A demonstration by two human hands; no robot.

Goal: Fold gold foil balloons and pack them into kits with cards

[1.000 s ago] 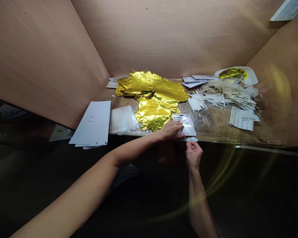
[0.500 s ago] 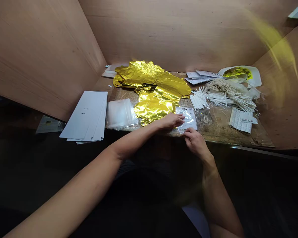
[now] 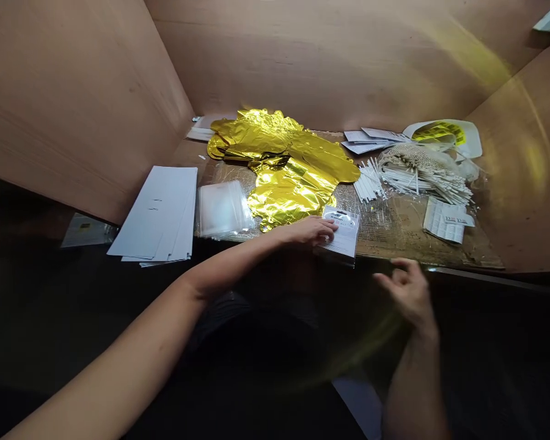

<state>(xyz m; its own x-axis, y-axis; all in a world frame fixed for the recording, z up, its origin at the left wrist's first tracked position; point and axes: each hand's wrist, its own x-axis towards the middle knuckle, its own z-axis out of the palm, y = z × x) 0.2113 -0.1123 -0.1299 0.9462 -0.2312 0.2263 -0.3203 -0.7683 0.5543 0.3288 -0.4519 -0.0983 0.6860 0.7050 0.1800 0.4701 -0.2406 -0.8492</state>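
Observation:
My left hand (image 3: 309, 230) holds a small clear packet with a white card inside (image 3: 343, 231) by its left edge, at the front edge of the worktable (image 3: 403, 235). The packet tips over the table edge. My right hand (image 3: 407, 290) hangs in front of the table, off to the right of the packet, fingers spread and holding nothing. A crumpled heap of gold foil balloons (image 3: 284, 165) lies just behind the left hand.
A stack of white cards (image 3: 158, 214) and a pile of clear bags (image 3: 222, 209) sit at the left. White sticks (image 3: 415, 177), printed sheets (image 3: 447, 220) and a white bag (image 3: 444, 134) lie at the right. Brown board walls enclose the table.
My right hand left the packet's lower edge and drew back to the right, opening. The packet shifted toward the table edge and tilted under the left hand.

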